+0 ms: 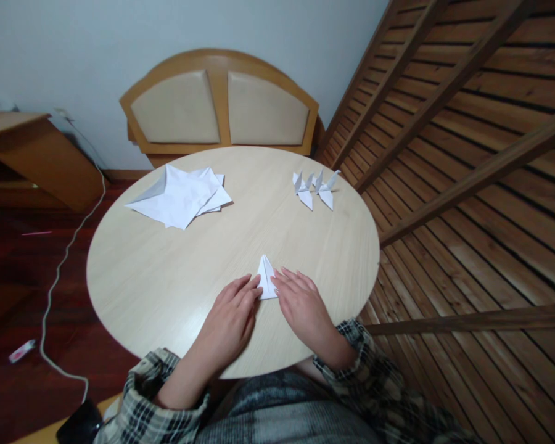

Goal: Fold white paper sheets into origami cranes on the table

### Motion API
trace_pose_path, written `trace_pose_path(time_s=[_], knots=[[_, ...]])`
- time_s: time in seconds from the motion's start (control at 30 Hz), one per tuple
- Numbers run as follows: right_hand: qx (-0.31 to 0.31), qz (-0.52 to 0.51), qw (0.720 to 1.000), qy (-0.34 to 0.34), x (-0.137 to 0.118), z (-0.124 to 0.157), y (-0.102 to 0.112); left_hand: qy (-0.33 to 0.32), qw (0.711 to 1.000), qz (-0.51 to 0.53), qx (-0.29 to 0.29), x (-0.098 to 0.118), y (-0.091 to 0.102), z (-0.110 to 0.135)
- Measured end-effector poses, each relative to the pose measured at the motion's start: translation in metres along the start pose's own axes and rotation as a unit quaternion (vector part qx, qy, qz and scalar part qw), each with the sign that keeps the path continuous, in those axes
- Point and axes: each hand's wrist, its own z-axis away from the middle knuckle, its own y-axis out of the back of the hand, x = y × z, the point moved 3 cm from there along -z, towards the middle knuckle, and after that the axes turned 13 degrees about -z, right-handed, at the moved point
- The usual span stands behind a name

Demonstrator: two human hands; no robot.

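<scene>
A small white sheet of paper (267, 286), folded into a narrow pointed shape, lies on the round table with its tip facing away from me. Center creases run down its upper face. My left hand (234, 308) holds its left edge with fingertips close together, the thumb hidden underneath. From the other side, my right hand (303, 306) grips the right edge, its fingers bent over the paper and its thumb out of sight. Two finished white paper cranes (304, 190) stand side by side farther back on the right.
A loose stack of white paper sheets (180, 197) rests at the back left of the pale round table (134, 277). Behind it stands a padded wooden headboard (222, 105). Slatted wood (467, 185) borders the right side. A white cable (50, 296) runs along the floor at left.
</scene>
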Motion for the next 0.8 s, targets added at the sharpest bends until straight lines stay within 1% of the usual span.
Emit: trace_pose_path(time_s=[0.17, 0.4, 0.6, 0.8], knots=[[-0.008, 0.007, 1.0, 0.007, -0.0016, 0.0013, 0.0001, 0.006, 1.0, -0.002, 0.003, 0.0003, 0.0013, -0.0007], [-0.019, -0.024, 0.999, 0.027, -0.0055, 0.0032, 0.0039, 0.021, 0.999, -0.02, 0.017, 0.0018, 0.0041, -0.0027], [-0.051, -0.032, 0.997, 0.044, -0.0088, 0.0012, 0.0051, 0.02, 0.999, -0.008, 0.046, -0.0028, 0.0005, -0.0026], [-0.067, -0.013, 0.996, 0.056, -0.0076, 0.0013, 0.0016, 0.022, 0.998, -0.028, 0.043, -0.005, -0.0033, -0.0023]])
